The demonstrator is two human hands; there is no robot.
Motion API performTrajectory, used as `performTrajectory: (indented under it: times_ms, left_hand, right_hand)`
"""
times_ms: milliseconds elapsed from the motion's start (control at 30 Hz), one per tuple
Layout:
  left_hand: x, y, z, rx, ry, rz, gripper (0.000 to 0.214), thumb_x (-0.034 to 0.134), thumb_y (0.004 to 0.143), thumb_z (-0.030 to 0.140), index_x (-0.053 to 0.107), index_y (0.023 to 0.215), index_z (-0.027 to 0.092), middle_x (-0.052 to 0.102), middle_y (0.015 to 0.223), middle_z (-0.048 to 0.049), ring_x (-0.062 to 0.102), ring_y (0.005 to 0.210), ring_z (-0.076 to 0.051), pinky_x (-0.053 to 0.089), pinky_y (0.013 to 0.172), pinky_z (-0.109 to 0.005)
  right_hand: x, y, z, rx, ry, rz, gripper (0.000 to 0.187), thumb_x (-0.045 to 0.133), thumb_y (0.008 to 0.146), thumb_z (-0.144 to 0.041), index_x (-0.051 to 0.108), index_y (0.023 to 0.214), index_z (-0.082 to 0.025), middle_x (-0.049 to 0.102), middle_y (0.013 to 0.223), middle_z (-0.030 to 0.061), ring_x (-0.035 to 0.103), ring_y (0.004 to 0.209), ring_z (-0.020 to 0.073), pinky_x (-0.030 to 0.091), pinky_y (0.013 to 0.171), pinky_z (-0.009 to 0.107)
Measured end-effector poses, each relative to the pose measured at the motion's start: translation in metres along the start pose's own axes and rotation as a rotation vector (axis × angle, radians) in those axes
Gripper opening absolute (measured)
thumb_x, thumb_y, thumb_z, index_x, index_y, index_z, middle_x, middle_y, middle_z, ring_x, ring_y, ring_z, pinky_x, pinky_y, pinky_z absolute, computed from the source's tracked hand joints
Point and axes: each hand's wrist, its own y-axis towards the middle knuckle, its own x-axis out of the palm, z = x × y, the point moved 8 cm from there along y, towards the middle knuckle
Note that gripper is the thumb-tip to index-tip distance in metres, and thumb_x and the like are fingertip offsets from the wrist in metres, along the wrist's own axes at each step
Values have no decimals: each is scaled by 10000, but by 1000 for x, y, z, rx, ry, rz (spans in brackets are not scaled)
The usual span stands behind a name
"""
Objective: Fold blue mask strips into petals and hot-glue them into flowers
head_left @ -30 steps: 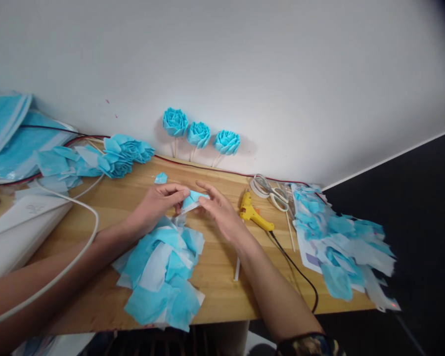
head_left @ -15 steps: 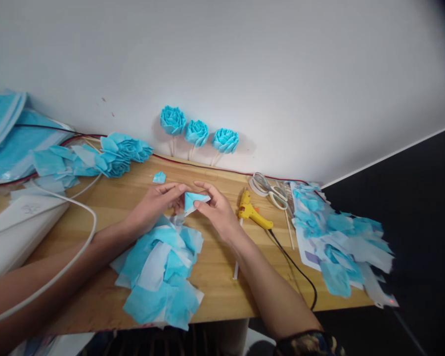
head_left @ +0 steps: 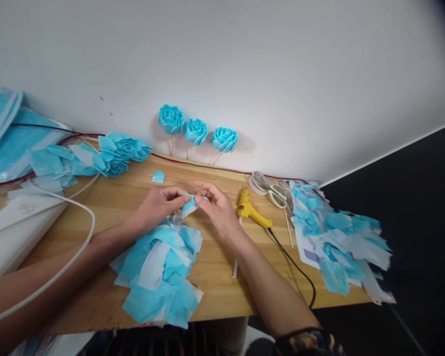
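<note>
Both hands meet over the middle of the wooden table [head_left: 222, 291]. My left hand [head_left: 159, 203] and my right hand [head_left: 215, 205] pinch a small folded blue paper piece [head_left: 189, 203] between their fingertips, just above a heap of blue and white paper squares [head_left: 159, 269]. A single folded blue petal [head_left: 158, 177] lies on the wood behind my left hand. A yellow glue gun [head_left: 252, 211] rests right of my right hand.
Three finished blue paper roses [head_left: 195, 132] on sticks lean against the wall. More blue flowers and scraps [head_left: 111, 153] lie at the back left, beside a white box [head_left: 18, 225] and white cable [head_left: 74, 257]. Scissors [head_left: 269, 189] and another scrap pile [head_left: 333, 237] sit at the right edge.
The fingers of both hands have drawn closer together and folded the blue paper piece smaller; it showed as a flat triangle before. The view drifted slightly.
</note>
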Motion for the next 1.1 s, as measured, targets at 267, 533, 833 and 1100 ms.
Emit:
performTrajectory:
  times_ms: [267,533,833,1100]
  left_hand:
    - [-4,0,2,-17,-60,62,256,703,746,396,646,632,174,574,536,23,494,525,-108,394,537,-226]
    - [-3,0,2,10,-87,38,246,705,769,381,658,648,172,576,551,26,499,543,-108,402,557,-228]
    - [4,-1,4,50,-110,-64,392,572,891,503,656,700,171,615,649,-8,536,586,-129,448,576,-242]
    - [5,0,1,23,-95,-62,354,628,838,491,664,704,165,606,628,-9,515,556,-123,423,549,-241]
  right_hand:
    - [-14,4,3,17,116,122,305,692,807,-352,686,1087,-229,605,805,-22,587,793,142,494,805,295]
    - [8,-1,10,79,90,-47,486,722,794,-369,616,1252,-244,593,798,-31,543,749,131,458,748,275]
    - [-6,2,5,8,-7,47,468,696,803,-324,623,1260,-255,536,722,-46,455,659,115,391,627,233]
    - [-13,3,2,3,16,123,483,705,784,-337,626,1252,-246,589,769,-34,508,715,135,436,711,257]
